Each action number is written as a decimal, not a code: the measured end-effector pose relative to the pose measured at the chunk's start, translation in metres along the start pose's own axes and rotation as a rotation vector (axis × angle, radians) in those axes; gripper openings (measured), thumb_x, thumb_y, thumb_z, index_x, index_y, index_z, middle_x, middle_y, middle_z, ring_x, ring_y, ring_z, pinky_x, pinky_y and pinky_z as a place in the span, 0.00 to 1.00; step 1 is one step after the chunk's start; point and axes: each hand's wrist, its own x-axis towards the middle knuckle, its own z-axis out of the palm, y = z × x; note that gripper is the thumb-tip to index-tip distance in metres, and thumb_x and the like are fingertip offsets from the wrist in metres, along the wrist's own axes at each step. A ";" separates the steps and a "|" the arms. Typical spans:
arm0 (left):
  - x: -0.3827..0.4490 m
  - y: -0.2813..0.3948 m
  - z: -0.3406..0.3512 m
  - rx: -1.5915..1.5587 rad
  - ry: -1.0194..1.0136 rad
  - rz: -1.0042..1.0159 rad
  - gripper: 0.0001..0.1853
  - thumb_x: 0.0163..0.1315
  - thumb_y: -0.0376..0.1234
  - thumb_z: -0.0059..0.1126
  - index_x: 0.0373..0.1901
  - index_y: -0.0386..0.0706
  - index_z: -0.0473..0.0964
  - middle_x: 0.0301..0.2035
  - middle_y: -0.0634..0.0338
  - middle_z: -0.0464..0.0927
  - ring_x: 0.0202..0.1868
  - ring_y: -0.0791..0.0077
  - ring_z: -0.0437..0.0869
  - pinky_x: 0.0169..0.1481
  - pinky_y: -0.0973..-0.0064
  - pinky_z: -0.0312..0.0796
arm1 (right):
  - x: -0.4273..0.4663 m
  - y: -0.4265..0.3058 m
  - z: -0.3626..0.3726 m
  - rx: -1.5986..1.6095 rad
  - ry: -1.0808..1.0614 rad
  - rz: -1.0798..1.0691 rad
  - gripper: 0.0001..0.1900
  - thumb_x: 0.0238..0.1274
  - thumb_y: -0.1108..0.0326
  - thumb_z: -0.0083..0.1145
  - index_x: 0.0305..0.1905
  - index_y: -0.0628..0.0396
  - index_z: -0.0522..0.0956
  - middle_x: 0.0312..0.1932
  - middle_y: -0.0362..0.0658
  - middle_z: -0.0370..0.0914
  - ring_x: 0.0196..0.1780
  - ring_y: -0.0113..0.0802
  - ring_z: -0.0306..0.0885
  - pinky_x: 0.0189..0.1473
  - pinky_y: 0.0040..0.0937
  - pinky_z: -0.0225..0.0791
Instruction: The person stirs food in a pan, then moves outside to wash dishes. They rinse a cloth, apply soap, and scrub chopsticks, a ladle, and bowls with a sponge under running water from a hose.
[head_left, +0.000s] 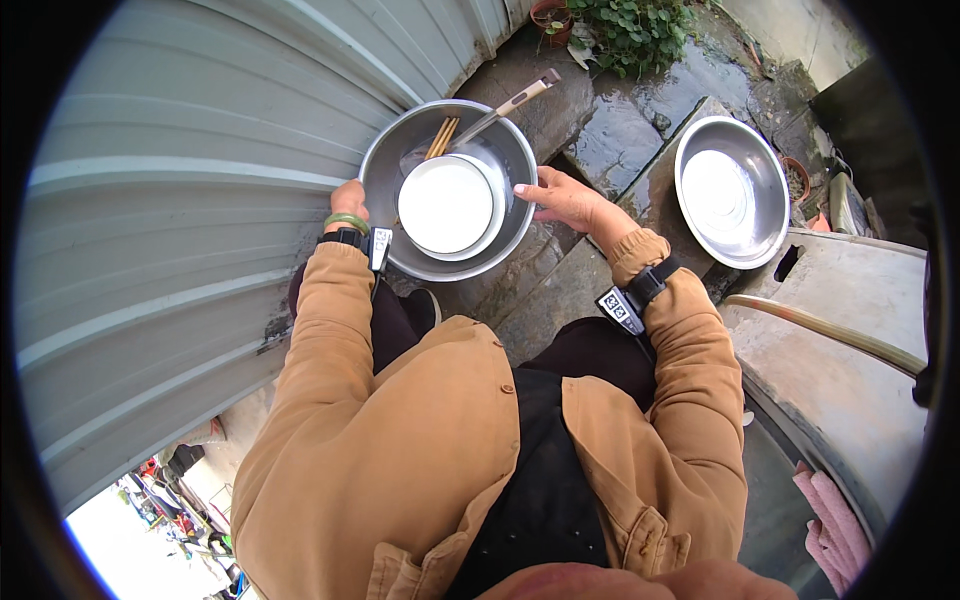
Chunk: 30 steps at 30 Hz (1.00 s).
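Note:
A large stainless steel basin (382, 150) is between my two hands. My left hand (349, 201), with a green bangle at its wrist, is at the basin's left rim; its fingers are mostly hidden. My right hand (562, 196) grips the right rim, thumb inside and fingers outside. In the basin lie stacked white bowls or plates (446, 204), several wooden chopsticks (442, 138) and a metal utensil with a beige handle (522, 98), which leans over the far rim. A little water seems to lie at the bottom.
A second steel basin (772, 161) stands at the right on stone slabs. Corrugated metal sheeting (187, 225) rises close on the left. Wet paving (622, 150), a leafy plant (637, 30) and a terracotta pot (553, 22) are ahead. A pale worktop (847, 300) and pink cloth (832, 525) are right.

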 end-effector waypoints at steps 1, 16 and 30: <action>-0.011 0.004 0.001 -0.034 -0.012 0.027 0.15 0.69 0.32 0.41 0.45 0.29 0.72 0.40 0.44 0.80 0.38 0.54 0.84 0.44 0.58 0.79 | 0.004 0.001 0.006 -0.089 0.098 0.005 0.35 0.60 0.53 0.63 0.64 0.65 0.63 0.54 0.50 0.70 0.53 0.37 0.72 0.52 0.37 0.70; -0.207 -0.029 0.153 -0.302 -0.787 -0.083 0.14 0.71 0.26 0.36 0.48 0.32 0.73 0.41 0.50 0.81 0.40 0.64 0.85 0.45 0.67 0.81 | -0.161 0.069 -0.082 -0.251 0.716 0.005 0.30 0.54 0.54 0.66 0.53 0.69 0.72 0.39 0.47 0.75 0.38 0.32 0.74 0.41 0.30 0.70; -0.212 -0.181 0.318 -0.264 -0.879 -0.308 0.14 0.66 0.26 0.47 0.52 0.36 0.73 0.42 0.53 0.80 0.43 0.64 0.82 0.51 0.62 0.76 | -0.227 0.238 -0.144 -0.011 1.109 0.099 0.27 0.55 0.57 0.66 0.52 0.69 0.77 0.40 0.49 0.82 0.41 0.32 0.80 0.43 0.30 0.73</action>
